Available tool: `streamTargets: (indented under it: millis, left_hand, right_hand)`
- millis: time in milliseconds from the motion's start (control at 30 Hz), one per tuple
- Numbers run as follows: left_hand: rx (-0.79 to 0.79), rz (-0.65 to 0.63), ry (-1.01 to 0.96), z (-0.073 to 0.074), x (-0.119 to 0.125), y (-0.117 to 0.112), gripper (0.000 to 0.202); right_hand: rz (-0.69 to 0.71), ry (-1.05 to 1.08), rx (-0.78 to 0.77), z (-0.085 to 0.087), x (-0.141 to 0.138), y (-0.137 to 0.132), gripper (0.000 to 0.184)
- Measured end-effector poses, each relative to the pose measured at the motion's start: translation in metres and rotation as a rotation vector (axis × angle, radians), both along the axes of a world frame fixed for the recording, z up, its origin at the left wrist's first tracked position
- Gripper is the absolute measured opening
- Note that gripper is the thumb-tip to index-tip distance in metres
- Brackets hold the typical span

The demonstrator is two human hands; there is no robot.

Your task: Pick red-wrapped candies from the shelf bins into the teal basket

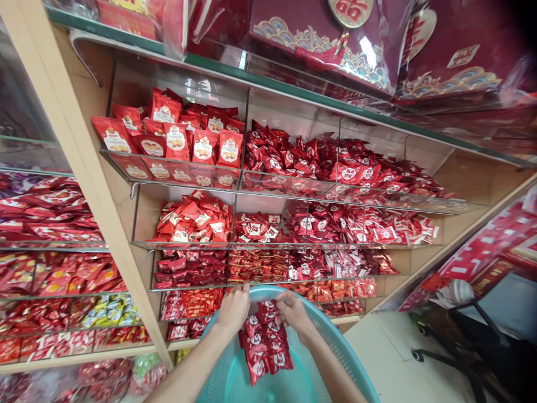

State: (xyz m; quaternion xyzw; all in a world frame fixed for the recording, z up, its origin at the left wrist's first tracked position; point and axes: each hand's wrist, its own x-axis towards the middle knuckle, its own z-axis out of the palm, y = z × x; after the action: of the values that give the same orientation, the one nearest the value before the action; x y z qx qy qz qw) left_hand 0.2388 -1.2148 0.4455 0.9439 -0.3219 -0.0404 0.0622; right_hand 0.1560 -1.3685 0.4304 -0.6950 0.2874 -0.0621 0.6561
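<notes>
A turquoise plastic basket (348, 361) with perforated sides stands below the shelves. My left hand (235, 309) is closed at its far left rim, fingers curled over the edge. My right hand (293, 314) is closed in a pinch at the upper right of a bunch of dark red candy packets (267, 341) with white round labels. These packets hang in two columns over the inside of the basket, between my hands. Whether the left fingers also touch the packets I cannot tell.
Glass shelves ahead hold red snack packets (176, 137), dark red packets (289, 159) and red-orange packets (195, 218) behind clear dividers. A wooden upright (94, 207) separates another shelf unit on the left. Maroon gift boxes (314, 33) sit above. A wheeled chair (457, 347) stands right.
</notes>
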Motion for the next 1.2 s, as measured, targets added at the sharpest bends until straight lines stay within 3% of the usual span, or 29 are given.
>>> streamTargets:
  millis: [167, 433, 667, 767, 867, 933, 1100, 1200]
  left_hand:
    - [0.006, -0.002, -0.024, 0.003, -0.001, -0.001, 0.038]
    - [0.023, -0.001, -0.05, 0.002, 0.001, -0.005, 0.042]
    - [0.021, -0.007, -0.064, 0.0, 0.001, -0.003, 0.041]
    - [0.011, -0.012, -0.073, -0.002, 0.002, -0.004, 0.042]
    - [0.018, 0.008, -0.075, -0.005, 0.003, -0.003, 0.043]
    - [0.023, 0.026, -0.075, -0.006, 0.004, -0.002, 0.045]
    - [0.005, 0.02, -0.082, -0.007, 0.006, 0.0, 0.046]
    - [0.008, 0.016, -0.088, -0.007, 0.007, -0.001, 0.044]
  right_hand:
    - [0.093, 0.004, -0.082, -0.014, 0.004, 0.011, 0.01]
    - [0.225, -0.058, -0.147, -0.031, 0.008, 0.023, 0.016]
    - [0.205, -0.056, -0.266, -0.041, 0.013, 0.023, 0.017]
    - [0.165, -0.028, -0.377, -0.034, 0.011, 0.02, 0.012]
    - [0.092, -0.054, -0.561, -0.007, 0.011, 0.014, 0.011]
    - [0.055, -0.135, -0.682, 0.026, 0.011, 0.009, 0.013]
    - [0.028, -0.451, -0.854, 0.148, 0.013, 0.005, 0.022]
    - [-0.087, -0.681, -0.995, 0.224, 0.025, 0.002, 0.019]
